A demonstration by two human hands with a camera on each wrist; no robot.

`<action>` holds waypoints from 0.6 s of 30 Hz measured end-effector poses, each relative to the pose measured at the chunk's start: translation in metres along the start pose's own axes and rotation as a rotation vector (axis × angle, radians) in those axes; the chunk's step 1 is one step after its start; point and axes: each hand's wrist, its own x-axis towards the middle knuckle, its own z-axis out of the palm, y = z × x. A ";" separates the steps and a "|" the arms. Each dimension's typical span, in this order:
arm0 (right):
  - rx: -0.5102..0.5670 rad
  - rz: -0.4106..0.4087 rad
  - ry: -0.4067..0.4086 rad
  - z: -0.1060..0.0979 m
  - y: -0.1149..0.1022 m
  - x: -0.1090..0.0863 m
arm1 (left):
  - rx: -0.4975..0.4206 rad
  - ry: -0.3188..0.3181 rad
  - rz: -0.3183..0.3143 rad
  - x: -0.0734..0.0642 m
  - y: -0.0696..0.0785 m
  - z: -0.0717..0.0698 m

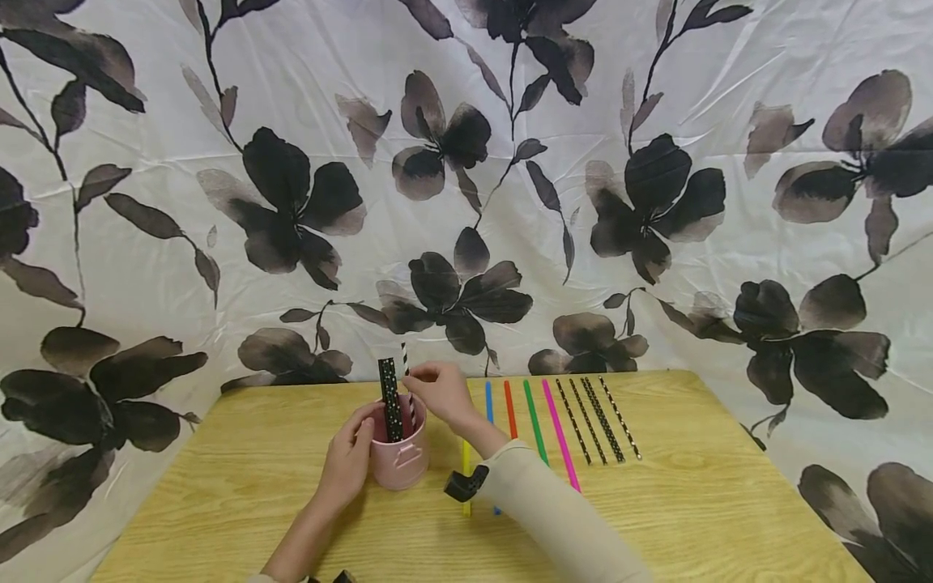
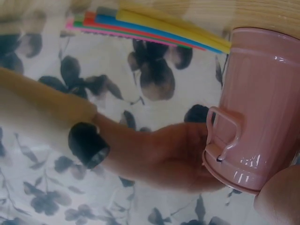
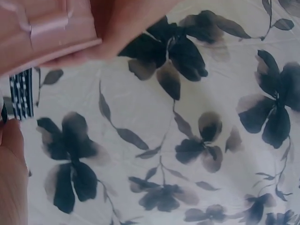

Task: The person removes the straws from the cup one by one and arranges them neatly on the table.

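Observation:
A small pink metal pail [image 1: 398, 470] with a little wire handle stands upright on the table. My left hand [image 1: 348, 457] grips its left side, thumb at the rim; in the left wrist view only part of that hand shows beside the pail [image 2: 262, 103]. Black straws with speckles [image 1: 389, 397] stand inside, leaning against the rim. Over the pail's right side my right hand [image 1: 440, 397] pinches a black-and-white striped straw [image 1: 404, 356], whose lower end is down in the pail. In the right wrist view, dark patterned straws [image 3: 22, 96] stick out past the pail's rim.
Right of the pail, straws lie in a row: yellow [image 1: 466, 461], blue [image 1: 489, 401], red [image 1: 509, 405], green [image 1: 534, 417] and pink [image 1: 560, 429]. Farther right are several black patterned straws [image 1: 601, 421]. My right forearm crosses above the coloured ones. A flowered cloth [image 1: 510, 202] hangs behind the table.

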 end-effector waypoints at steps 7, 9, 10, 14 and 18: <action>0.287 -0.246 0.094 -0.043 -0.050 -0.016 | 0.004 0.000 -0.010 -0.001 0.001 0.002; 0.308 -0.324 0.132 -0.059 -0.063 -0.020 | 0.003 -0.003 -0.005 0.000 0.000 0.003; 0.314 -0.352 0.147 -0.066 -0.068 -0.022 | -0.002 -0.005 -0.002 0.000 0.000 0.003; 0.288 -0.407 0.172 -0.098 -0.078 -0.031 | -0.004 -0.013 -0.018 0.000 -0.001 0.003; 0.201 -0.424 0.164 -0.128 -0.076 -0.044 | -0.004 -0.011 -0.024 0.000 0.002 0.002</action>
